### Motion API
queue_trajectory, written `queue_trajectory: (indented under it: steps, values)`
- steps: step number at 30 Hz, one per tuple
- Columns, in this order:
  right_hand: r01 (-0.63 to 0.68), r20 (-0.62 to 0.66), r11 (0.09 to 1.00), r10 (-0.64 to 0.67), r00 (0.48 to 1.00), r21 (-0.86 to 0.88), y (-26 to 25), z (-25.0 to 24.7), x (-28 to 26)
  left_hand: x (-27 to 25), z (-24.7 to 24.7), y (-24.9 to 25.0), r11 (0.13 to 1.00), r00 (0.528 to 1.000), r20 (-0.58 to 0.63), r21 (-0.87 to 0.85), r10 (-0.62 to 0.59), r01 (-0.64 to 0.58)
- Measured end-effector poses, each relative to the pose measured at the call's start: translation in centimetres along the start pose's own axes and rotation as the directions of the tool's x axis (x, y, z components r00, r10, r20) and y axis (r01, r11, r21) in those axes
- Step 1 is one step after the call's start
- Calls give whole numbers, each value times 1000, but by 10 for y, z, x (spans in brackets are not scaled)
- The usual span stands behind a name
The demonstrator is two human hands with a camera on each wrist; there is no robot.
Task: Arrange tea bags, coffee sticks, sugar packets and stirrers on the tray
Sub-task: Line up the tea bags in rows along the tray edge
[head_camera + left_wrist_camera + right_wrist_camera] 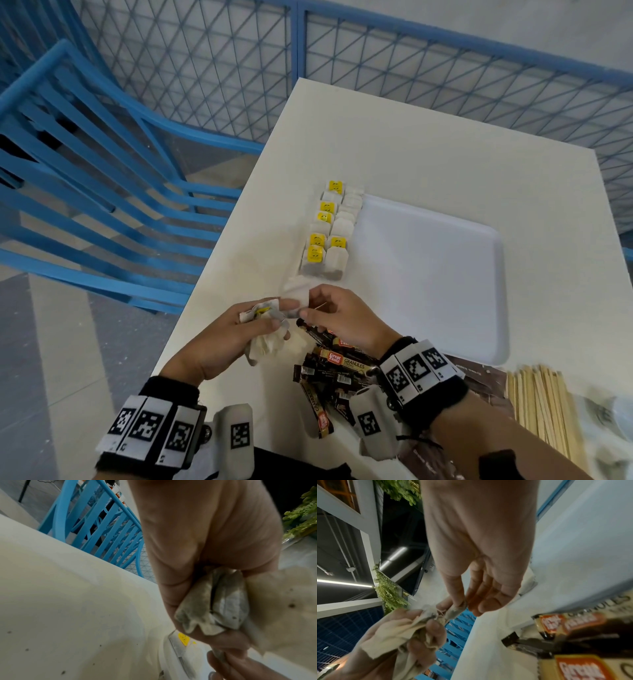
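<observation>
Paper tea bags, several at once, sit bunched in the left hand (pixel 236 329) over the near left edge of the white table (pixel 445 164); its fingers are curled round the bunch of tea bags (pixel 265 339), and the left wrist view shows them crumpled into the palm. Just right of it, the right hand (pixel 342 318) pinches a single tea bag (pixel 297 297) between thumb and forefinger, the other fingers loosely extended. A thin string seems to run between the two hands, though it is hard to trace.

These bags look very light, soft and easily torn, so a gentle pinch at the top fold or the tag should serve better than squeezing the filled body; strings may tangle when one is drawn from the bunch.

Further from the hands, a double row of tea bags (pixel 330 229) with yellow tags lies along the left rim of the white tray (pixel 428 274); whether on the rim or just beside it is unclear. Coffee sticks (pixel 337 373) lie heaped at the near edge under the right wrist, and wooden stirrers (pixel 544 411) lie at the near right corner.
</observation>
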State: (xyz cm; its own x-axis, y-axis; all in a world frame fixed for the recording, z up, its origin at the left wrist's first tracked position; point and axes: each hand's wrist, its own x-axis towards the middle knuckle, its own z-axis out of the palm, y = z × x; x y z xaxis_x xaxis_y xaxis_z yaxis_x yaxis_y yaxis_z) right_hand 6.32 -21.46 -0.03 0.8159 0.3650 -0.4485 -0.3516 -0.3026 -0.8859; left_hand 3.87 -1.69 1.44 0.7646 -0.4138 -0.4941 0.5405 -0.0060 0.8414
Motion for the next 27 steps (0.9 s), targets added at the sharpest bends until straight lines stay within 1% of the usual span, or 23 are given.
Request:
queue_trajectory:
  steps: [2, 4, 6, 8, 10, 13, 17, 20, 23, 27]
  values:
    - [-11, -30, 998, 13, 999, 62, 4, 0, 3, 2, 1, -1, 1000, 1000, -16, -8, -2, 2]
    - [-35, -68, 996, 41, 997, 82, 9, -1, 7, 3, 0, -2, 1000, 999, -47, -18, -1, 1]
    - [-53, -140, 998, 57, 989, 31, 17, -5, 13, 5, -2, -2, 999, 996, -84, -35, -6, 3]
    - [-71, -248, 997, 64, 967, -23, 23, -10, 20, 7, -5, -3, 998, 994, -111, -68, -1, -6]
    - [-76, -310, 997, 70, 948, -9, 25, -16, 26, 8, -7, -3, 991, 991, -136, -130, 7, -25]
    - [-98, -336, 994, 75, 939, -51, 26, -20, 35, 10, -10, -2, 977, 985, -174, -212, -14, -24]
    - [-151, -335, 981, 102, 937, -122, 26, -19, 47, 10, -9, -2, 985, 986, -156, -171, -60, 33]
    - [-172, -354, 976, 115, 928, -135, 27, -15, 53, 11, -7, -2, 985, 985, -156, -165, -75, 49]
    - [-164, -399, 976, 94, 912, -146, 26, -10, 55, 13, -4, -3, 984, 984, -157, -167, -81, 55]
    - [-124, -440, 985, 60, 896, -119, 23, -8, 52, 14, -2, -3, 985, 984, -158, -160, -88, 63]
